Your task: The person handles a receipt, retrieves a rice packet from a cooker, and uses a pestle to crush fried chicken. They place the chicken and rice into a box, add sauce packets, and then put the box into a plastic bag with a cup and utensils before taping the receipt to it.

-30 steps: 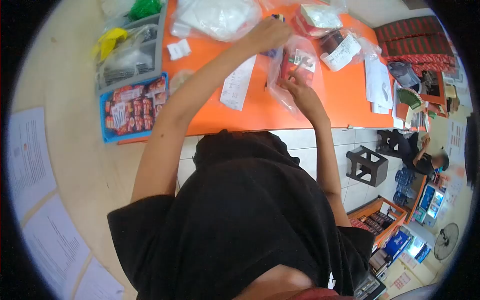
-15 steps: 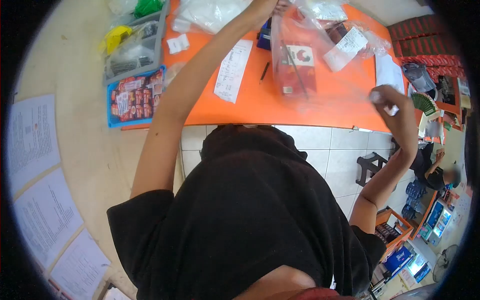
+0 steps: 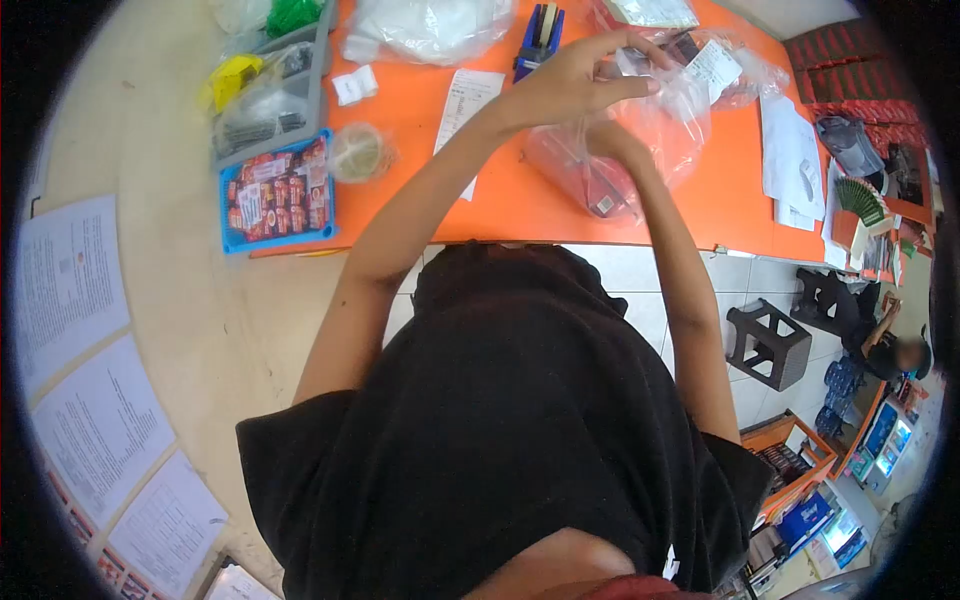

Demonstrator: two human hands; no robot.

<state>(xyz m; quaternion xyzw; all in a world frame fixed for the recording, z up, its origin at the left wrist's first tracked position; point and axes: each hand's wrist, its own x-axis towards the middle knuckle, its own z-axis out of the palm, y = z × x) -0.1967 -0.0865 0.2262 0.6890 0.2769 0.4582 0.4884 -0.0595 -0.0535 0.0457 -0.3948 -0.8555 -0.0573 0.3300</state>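
A clear plastic bag [image 3: 688, 140] with a red box [image 3: 603, 185] inside lies on the orange table, below and between my hands. My left hand [image 3: 590, 78] is over the bag's upper part, its fingers curved and apart near the plastic. Beneath it, my right hand [image 3: 612, 138] reaches to the bag; its fingers are hidden behind the left hand and plastic. A blue tape dispenser [image 3: 540, 40] stands just above my left hand. To the left lies a long printed receipt [image 3: 468, 105].
A tape roll [image 3: 360, 153], a blue basket of red packets [image 3: 230, 225] and a grey tray [image 3: 320, 90] are at the left. Papers [image 3: 790, 160] lie at the right. Black stools [image 3: 768, 345] and a seated person [image 3: 885, 345] are beyond.
My right hand has come back left from the table's right side to the bag. My left hand has moved right and down, uncovering the tape dispenser. The bag is now gathered around the red box.
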